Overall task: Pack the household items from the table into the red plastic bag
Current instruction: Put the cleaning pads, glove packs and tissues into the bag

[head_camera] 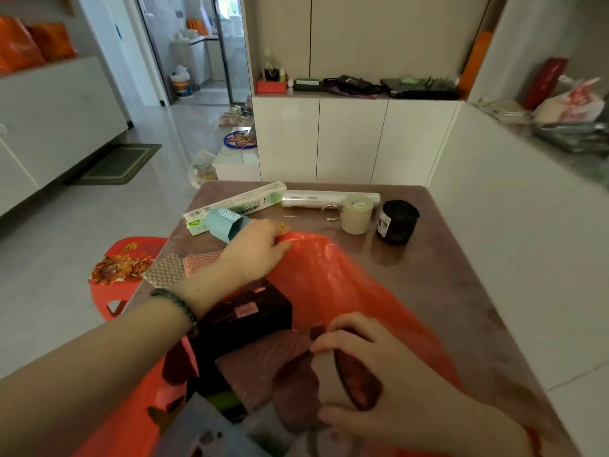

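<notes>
Mid-packing. Left hand (255, 247) pinched on far rim of red plastic bag (333, 285), holding the mouth open at the table's (461, 291) near side. Right hand (372, 374) closed around a dark oblong item (357, 379) over the opening. Packed already: dark box (245, 316). Left on the far edge: long carton (235, 206), tape roll (356, 214), black jar (397, 222). Risk: thin rim slipping from the pinch, mouth collapsing, item landing outside.

The setting was a home living area. White cabinets (352, 140) with a cluttered shelf (362, 89), a tiled floor (99, 219), a doormat (120, 163) and a glass door (197, 47) indicated this.
</notes>
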The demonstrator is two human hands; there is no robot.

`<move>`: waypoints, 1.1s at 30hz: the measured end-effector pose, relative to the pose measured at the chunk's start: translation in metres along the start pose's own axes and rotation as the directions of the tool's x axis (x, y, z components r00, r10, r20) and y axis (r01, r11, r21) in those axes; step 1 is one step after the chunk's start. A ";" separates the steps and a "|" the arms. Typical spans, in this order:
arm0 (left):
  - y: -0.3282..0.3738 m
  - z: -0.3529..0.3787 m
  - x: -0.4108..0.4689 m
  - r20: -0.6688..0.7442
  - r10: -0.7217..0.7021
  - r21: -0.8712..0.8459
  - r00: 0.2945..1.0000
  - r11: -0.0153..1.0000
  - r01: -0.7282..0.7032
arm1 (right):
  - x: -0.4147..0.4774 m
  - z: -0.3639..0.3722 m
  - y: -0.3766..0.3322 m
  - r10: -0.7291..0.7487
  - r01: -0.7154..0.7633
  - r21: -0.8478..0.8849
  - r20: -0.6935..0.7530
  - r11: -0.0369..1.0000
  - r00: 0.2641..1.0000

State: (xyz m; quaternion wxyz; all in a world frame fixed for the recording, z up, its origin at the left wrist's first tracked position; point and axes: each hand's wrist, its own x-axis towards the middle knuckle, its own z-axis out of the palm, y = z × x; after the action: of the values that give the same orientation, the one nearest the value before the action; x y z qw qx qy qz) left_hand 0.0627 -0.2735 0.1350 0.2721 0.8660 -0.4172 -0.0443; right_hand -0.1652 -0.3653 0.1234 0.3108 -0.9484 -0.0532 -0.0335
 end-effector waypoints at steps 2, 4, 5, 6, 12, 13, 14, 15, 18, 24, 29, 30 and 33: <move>-0.001 -0.002 -0.002 -0.032 -0.044 -0.081 0.999 0.996 0.041 | -0.009 0.000 0.009 0.052 -0.039 -0.184 0.071 0.982 0.996; -0.001 -0.001 -0.004 -0.027 -0.068 -0.126 0.997 0.990 0.064 | -0.018 0.003 0.019 0.018 0.034 -0.437 0.114 0.899 0.993; 0.002 0.000 -0.006 -0.024 -0.068 -0.149 0.997 0.987 0.063 | -0.020 0.008 0.023 0.036 0.037 -0.519 0.130 0.854 0.991; 0.006 0.002 -0.007 -0.023 -0.065 -0.171 0.998 0.983 0.061 | -0.022 0.012 0.026 0.069 0.024 -0.588 0.136 0.809 0.988; 0.015 -0.001 -0.019 -0.015 -0.058 -0.294 0.998 0.954 0.051 | -0.028 -0.009 0.041 -0.085 -0.200 -0.610 -0.406 0.767 0.910; 0.015 -0.003 -0.022 -0.019 -0.040 -0.300 0.999 0.953 0.033 | -0.029 -0.016 0.041 0.001 -0.341 -0.557 -0.521 0.757 0.853; 0.016 -0.004 -0.025 -0.019 -0.020 -0.306 1.000 0.952 0.013 | -0.030 -0.022 0.044 0.141 -0.464 -0.492 -0.559 0.737 0.817; 0.016 -0.004 -0.028 -0.006 0.002 -0.318 1.000 0.948 -0.003 | -0.031 -0.024 0.051 0.293 -0.533 -0.416 -0.514 0.737 0.806; 0.018 -0.005 -0.037 0.101 0.109 -0.338 0.989 0.938 -0.069 | -0.033 -0.028 0.061 0.469 -0.508 -0.088 -0.274 0.857 0.839; 0.012 -0.014 -0.048 0.270 0.228 -0.307 0.936 0.941 -0.141 | -0.039 -0.055 0.055 0.300 -0.225 0.251 -0.319 0.941 0.899; 0.003 -0.022 -0.033 0.450 0.243 -0.384 0.859 0.922 -0.060 | -0.011 -0.111 0.084 0.260 -0.410 0.449 0.358 0.794 0.897; 0.002 -0.024 -0.027 0.454 0.250 -0.390 0.855 0.919 -0.061 | 0.003 -0.120 0.098 0.328 -0.423 0.523 0.268 0.740 0.906; 0.003 -0.024 -0.010 0.438 0.253 -0.404 0.863 0.913 -0.063 | 0.063 -0.123 0.166 0.619 -0.438 0.534 -0.218 0.723 0.755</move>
State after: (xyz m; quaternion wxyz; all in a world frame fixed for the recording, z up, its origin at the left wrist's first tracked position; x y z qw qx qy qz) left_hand 0.0616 -0.2576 0.1555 0.3235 0.7211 -0.5260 -0.3142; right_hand -0.0858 -0.5664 0.1314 0.5220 -0.7976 0.2805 -0.1122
